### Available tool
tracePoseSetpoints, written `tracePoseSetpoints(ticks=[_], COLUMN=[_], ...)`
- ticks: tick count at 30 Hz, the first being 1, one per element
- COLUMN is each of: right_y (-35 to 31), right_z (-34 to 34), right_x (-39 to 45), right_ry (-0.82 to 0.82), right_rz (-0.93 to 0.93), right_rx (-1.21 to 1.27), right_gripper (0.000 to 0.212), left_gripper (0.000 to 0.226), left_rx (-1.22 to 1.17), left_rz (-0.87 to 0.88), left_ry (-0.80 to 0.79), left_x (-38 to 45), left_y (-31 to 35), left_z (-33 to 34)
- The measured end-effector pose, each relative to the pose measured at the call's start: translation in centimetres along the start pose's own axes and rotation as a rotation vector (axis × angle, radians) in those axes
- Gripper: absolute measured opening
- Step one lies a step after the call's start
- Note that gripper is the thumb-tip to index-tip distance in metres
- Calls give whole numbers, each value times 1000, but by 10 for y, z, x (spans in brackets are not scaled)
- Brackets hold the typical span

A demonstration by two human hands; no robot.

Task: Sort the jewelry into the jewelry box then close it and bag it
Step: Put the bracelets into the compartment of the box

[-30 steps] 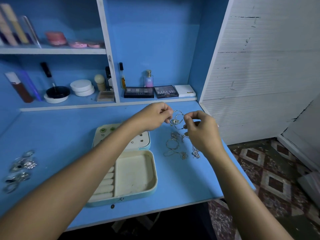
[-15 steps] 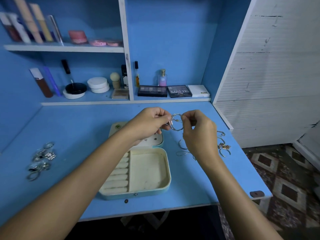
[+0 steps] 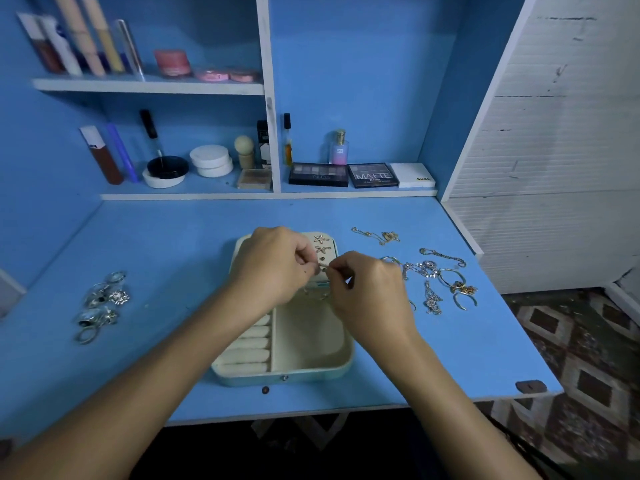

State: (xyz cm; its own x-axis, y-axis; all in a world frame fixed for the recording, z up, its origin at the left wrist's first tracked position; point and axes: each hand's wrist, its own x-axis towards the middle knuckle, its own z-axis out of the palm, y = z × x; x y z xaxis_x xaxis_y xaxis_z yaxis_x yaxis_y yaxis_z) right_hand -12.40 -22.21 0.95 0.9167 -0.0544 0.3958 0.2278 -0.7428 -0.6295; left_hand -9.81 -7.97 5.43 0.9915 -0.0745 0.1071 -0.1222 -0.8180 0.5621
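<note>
An open cream jewelry box (image 3: 311, 362) lies mid-desk, with ring rolls on its left and an open tray on its right. Its raised lid panel (image 3: 327, 245) carries two starfish earrings. My left hand (image 3: 273, 268) and my right hand (image 3: 370, 292) meet over the lid's lower edge, both pinching a thin hoop earring (image 3: 322, 268) that is mostly hidden by my fingers. Loose chains and bracelets (image 3: 433, 275) lie to the right of the box. A cluster of rings (image 3: 102, 304) lies at the desk's left.
The blue desk (image 3: 156, 244) ends at a front edge near me and a right edge beside a white wall. Shelves behind hold makeup palettes (image 3: 372, 174), a perfume bottle (image 3: 339, 148), jars and tubes. Patterned floor shows at right.
Both hands have come down from above the desk to the box lid, still holding the hoop. The camera view shifted left, so the box now sits more central.
</note>
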Motion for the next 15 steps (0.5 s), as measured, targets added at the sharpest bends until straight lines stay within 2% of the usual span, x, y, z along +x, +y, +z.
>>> tracePoseSetpoints(ticks=[3,7,15], right_y=[-2,-7,-13], right_z=[-5,-13,-24], right_x=[-4,-7,-7], right_ry=[-154,-343,-568], right_rz=[44,59,-6], right_rx=[-30,-143,-285], right_gripper=[12,13,17], left_gripper=[7,12,21], left_rx=[85,192,393], left_rz=[51,111,229], left_ry=[-31,-68,-165], left_x=[-7,-16,-20], left_y=[-6,-12,-23], left_z=[4,7,12])
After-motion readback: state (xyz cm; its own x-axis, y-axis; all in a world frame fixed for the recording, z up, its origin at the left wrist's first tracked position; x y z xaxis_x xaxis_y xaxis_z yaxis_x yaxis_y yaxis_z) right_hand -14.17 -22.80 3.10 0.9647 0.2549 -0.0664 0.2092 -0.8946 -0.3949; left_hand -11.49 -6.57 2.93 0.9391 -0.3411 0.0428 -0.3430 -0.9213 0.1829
